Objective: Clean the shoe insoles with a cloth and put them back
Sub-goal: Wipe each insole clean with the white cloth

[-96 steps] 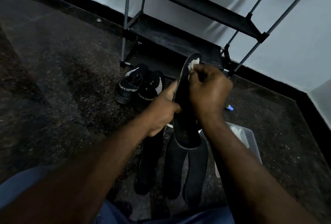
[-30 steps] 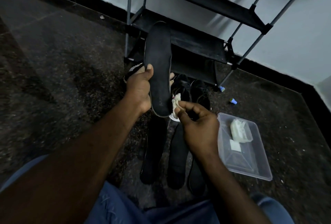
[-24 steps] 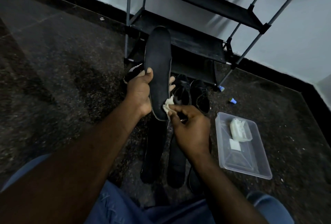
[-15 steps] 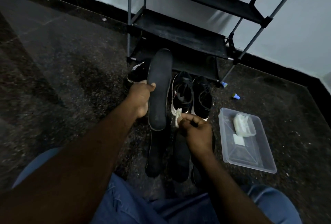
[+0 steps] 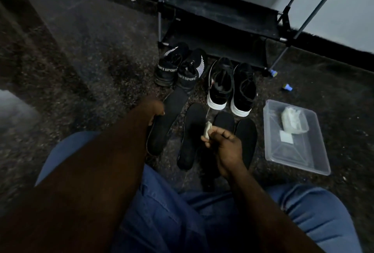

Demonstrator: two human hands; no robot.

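Several black insoles lie side by side on the dark floor in front of my knees. My left hand point(image 5: 155, 108) holds the leftmost insole point(image 5: 169, 120) by its left edge; that insole lies flat, its toe near the sport shoes. My right hand point(image 5: 224, 145) pinches a small white cloth point(image 5: 208, 132) above the second insole point(image 5: 192, 137). Two more insoles point(image 5: 245, 137) lie to the right, partly hidden by my right hand. Behind them stand a pair of black sport shoes point(image 5: 180, 70) and a pair of black shoes with white soles point(image 5: 230, 86).
A clear plastic tray point(image 5: 315, 163) holding a white wad and a small white pad sits on the floor at the right. A black shoe rack point(image 5: 220, 20) stands against the wall behind the shoes. Two small blue caps point(image 5: 287, 87) lie near its right leg.
My left hand has brought the insole down from upright in the air to the floor at the left of the row. My right hand with the cloth has drawn away from it.
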